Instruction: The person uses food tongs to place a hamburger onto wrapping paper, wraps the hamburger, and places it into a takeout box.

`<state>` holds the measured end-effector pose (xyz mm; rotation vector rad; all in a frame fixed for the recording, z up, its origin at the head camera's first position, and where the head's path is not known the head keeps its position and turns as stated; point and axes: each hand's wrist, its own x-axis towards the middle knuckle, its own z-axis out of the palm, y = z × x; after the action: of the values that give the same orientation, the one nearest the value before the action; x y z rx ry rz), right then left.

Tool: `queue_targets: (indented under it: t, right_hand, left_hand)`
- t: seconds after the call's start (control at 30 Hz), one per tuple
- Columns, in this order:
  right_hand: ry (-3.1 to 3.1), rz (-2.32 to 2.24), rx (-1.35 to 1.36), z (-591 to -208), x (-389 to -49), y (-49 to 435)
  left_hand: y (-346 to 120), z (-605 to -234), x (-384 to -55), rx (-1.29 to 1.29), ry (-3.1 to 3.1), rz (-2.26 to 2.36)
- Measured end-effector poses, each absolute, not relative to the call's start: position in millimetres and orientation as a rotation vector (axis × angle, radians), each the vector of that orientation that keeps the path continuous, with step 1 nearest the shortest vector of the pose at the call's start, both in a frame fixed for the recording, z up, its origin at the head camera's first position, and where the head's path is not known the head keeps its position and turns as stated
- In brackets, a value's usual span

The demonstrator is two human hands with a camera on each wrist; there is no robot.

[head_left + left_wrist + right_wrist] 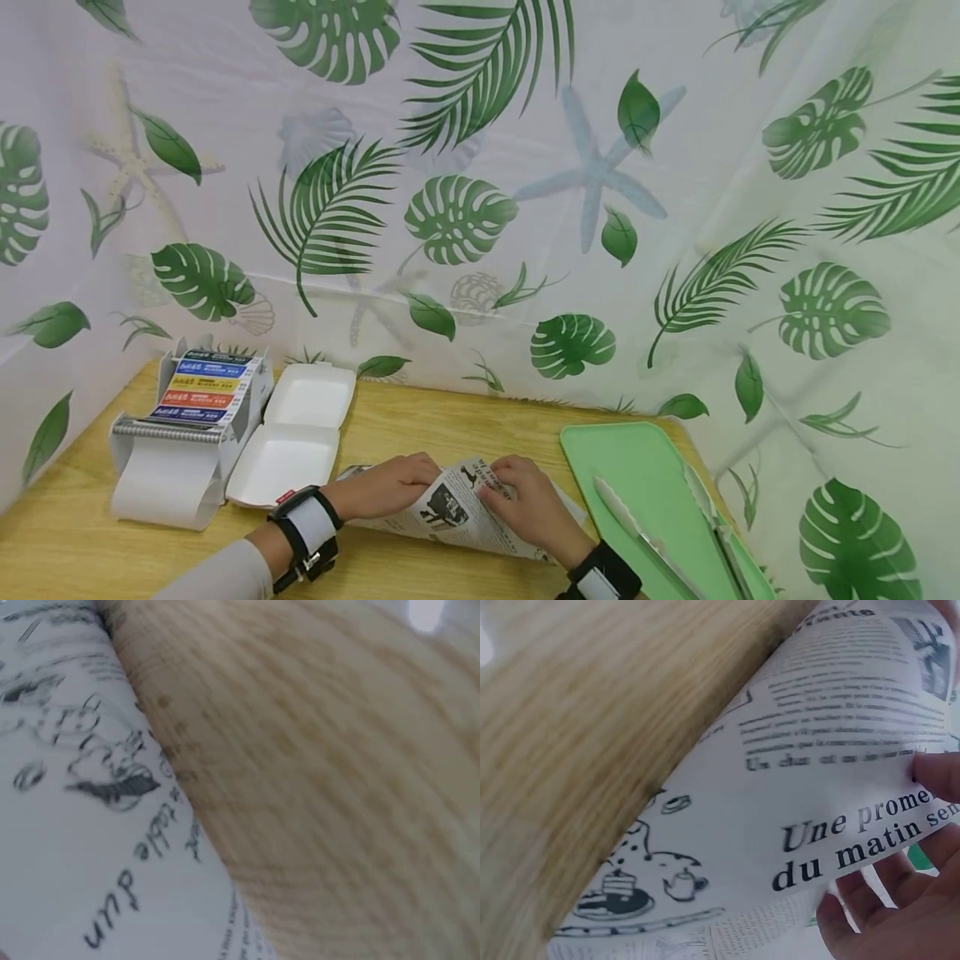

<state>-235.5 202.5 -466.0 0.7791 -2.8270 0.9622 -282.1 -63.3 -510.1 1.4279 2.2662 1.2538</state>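
Observation:
A sheet of newsprint-patterned wrapping paper [442, 510] is folded over in front of me, with French text and small drawings on it. My left hand [390, 486] grips the upper edge of the fold from the left. On the other side, my right hand [528, 504] pinches the paper; in the right wrist view its thumb [939, 776] lies on the printed face, with the other fingers [862, 900] beneath the edge. The left wrist view shows the printed paper [82, 795] slanting over the wood, the left hand almost wholly out of it. Whatever the fold may enclose is hidden.
At the left stands a dispenser [243, 442] of colourful boxes with a white sheet hanging out. Beside it lies an opened white foam box [285, 462]. A green tray [600, 442] with two metal tongs [633, 521] is on the right. Leaf-patterned cloth [480, 292] backs the wooden table [420, 408].

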Motion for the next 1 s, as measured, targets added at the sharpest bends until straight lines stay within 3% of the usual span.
queue_targets:
  t: [0.17, 0.3, 0.43, 0.73, 1.0]
  right_hand:
    - [-2.878, 0.958, 0.740, -471, -246, 201]
    - [-2.919, 0.905, 0.708, -473, -254, 198]
    - [-2.969, 0.893, 0.662, -473, -259, 194]
    - [-3.030, 0.928, 0.558, -476, -265, 190]
    - [-3.022, 0.861, 0.474, -483, -266, 189]
  left_hand:
    - [-64, -488, -266, 1.054, 2.255, 1.367]
    - [-61, -489, -264, 0.920, 2.289, 1.433]
    - [-57, -494, -264, 0.939, 2.391, 1.365]
    - [-49, -502, -257, 1.236, 2.674, 0.976]
    - [-41, -489, -253, 1.293, 2.799, 0.631]
